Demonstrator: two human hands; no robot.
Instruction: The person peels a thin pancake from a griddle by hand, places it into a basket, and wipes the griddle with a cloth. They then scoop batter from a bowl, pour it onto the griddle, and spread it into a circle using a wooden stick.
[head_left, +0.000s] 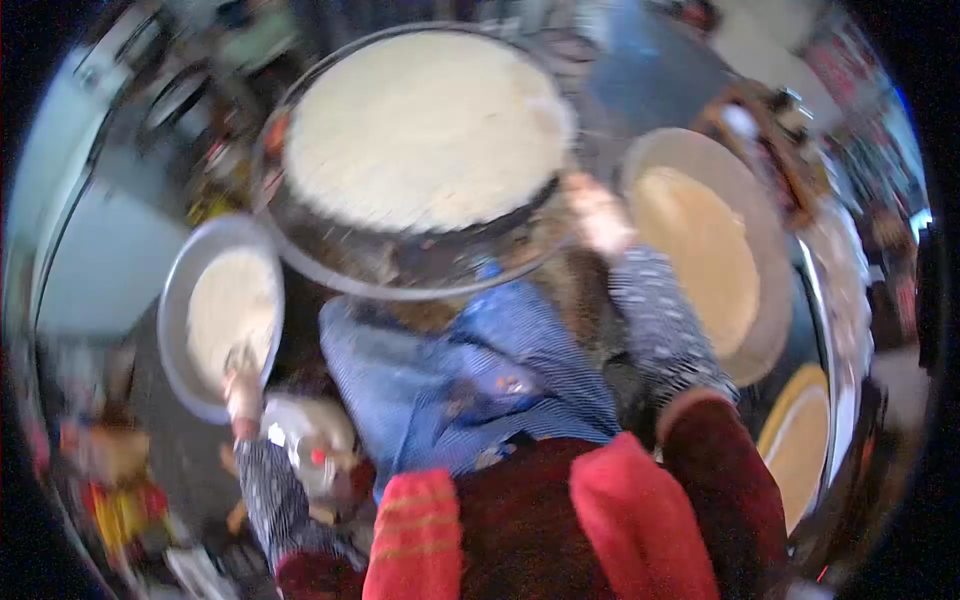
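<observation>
A large round griddle [470, 240] stands before me, with a wide pale sheet of batter [430, 125] spread over most of it. At left, my left hand [243, 390] reaches over the near rim of a grey basin [178, 350] of pale batter [232, 305]. Its fingers are closed around a small greyish thing at the batter's surface, whose kind I cannot tell. My right hand [603, 218] is at the griddle's right edge, its fingers smeared by motion. Right beside it is a large oval tub [765, 260] holding tan batter [697, 262].
A plastic jug [312, 440] with a red spot stands below the basin. Round tan flatbreads [798, 450] lie at lower right, near clear plastic wrapping [842, 300]. A blue patterned apron [470, 380] covers my lap, close to the griddle's outer rim. Colourful packets [125, 510] lie at lower left.
</observation>
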